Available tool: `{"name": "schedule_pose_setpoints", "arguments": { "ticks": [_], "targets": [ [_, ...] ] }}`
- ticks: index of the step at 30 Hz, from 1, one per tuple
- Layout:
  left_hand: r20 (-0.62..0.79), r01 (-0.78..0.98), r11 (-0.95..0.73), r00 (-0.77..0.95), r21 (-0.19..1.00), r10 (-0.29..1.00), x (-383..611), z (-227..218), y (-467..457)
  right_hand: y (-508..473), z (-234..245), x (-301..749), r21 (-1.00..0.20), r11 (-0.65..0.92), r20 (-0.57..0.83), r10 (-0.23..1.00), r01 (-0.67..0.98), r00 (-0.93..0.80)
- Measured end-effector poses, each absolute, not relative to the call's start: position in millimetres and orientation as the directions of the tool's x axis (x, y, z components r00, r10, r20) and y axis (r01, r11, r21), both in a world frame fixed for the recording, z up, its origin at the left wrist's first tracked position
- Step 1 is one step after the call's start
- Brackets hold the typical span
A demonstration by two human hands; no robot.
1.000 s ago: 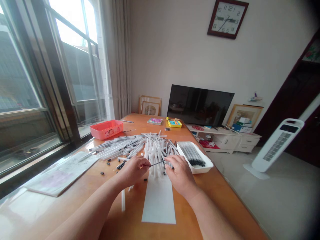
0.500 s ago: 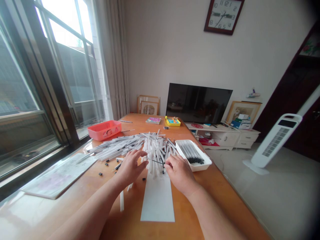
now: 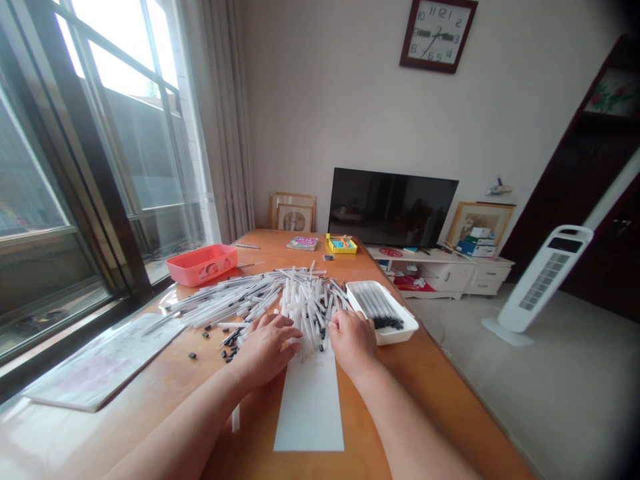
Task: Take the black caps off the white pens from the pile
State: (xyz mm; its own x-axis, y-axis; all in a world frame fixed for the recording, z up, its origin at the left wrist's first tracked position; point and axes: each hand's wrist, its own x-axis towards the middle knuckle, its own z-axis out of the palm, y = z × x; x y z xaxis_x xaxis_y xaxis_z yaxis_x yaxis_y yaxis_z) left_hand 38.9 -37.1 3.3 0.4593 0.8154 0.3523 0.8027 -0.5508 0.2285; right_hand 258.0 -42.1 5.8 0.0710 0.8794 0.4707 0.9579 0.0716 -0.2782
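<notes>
While hands (image 3: pixel 267 348) (image 3: pixel 353 341) sit apart, tubes (image 3: pixel 306 299) lie between and beyond.

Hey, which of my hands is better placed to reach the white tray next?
Probably your right hand: it is right beside the white tray. Your left hand is farther off, near the loose black caps, so it would likely have to cross past your right.

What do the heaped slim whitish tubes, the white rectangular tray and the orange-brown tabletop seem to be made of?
Heaped slim whitish tubes: probably plastic, smooth and translucent-looking, with pale, even sides.
White rectangular tray: likely plastic, lightly glossy, judging by its smooth, rounded corners.
Orange-brown tabletop: seems varnished wood, shiny where light reflects, though laminate is possible.
</notes>
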Motion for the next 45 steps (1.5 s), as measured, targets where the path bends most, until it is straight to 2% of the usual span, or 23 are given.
{"name": "schedule_pose_setpoints", "arguments": {
  "ticks": [3, 8, 11, 16, 22, 29, 35, 41, 45],
  "targets": [
    [0.347, 0.838, -0.508, 0.425, 0.198, 0.836, 36.8, 3.1, -37.0, -42.1, 9.9, 257.0, -0.286, 0.015, 0.481, 0.867, 0.958, 0.130],
    [0.332, 0.864, -0.471, 0.398, 0.177, 0.855, 36.9, 4.6, -37.7, -47.3, 12.7, 251.9, -0.279, 0.170, 0.523, 0.852, 0.945, 0.001],
    [0.316, 0.863, -0.474, 0.406, 0.176, 0.857, 37.8, 6.2, -38.7, -46.6, 9.5, 245.1, -0.259, 0.205, 0.524, 0.851, 0.944, -0.041],
    [0.303, 0.853, -0.473, 0.401, 0.220, 0.865, 37.2, 8.2, -40.5, -39.4, 5.4, 243.6, -0.259, 0.122, 0.473, 0.881, 0.958, 0.015],
    [0.324, 0.862, -0.450, 0.368, 0.232, 0.872, 34.6, 9.6, -41.7, -38.4, 8.9, 253.9, -0.324, 0.021, 0.501, 0.852, 0.946, 0.152],
    [0.353, 0.881, -0.392, 0.290, 0.264, 0.890, 32.3, 8.5, -39.1, -41.8, 6.3, 245.0, -0.306, 0.256, 0.506, 0.860, 0.917, -0.072],
    [0.347, 0.906, -0.365, 0.279, 0.214, 0.895, 28.5, 7.6, -35.8, -42.1, 9.6, 252.8, -0.340, 0.073, 0.482, 0.870, 0.938, 0.107],
    [0.354, 0.943, -0.276, 0.197, 0.188, 0.914, 22.0, 5.1, -29.8, -48.3, 12.7, 258.6, -0.429, 0.124, 0.428, 0.900, 0.895, 0.080],
    [0.353, 0.951, -0.260, 0.188, 0.168, 0.917, 18.9, 6.1, -30.5, -51.4, 11.6, 259.9, -0.403, 0.133, 0.390, 0.920, 0.906, 0.038]
  ]
}}
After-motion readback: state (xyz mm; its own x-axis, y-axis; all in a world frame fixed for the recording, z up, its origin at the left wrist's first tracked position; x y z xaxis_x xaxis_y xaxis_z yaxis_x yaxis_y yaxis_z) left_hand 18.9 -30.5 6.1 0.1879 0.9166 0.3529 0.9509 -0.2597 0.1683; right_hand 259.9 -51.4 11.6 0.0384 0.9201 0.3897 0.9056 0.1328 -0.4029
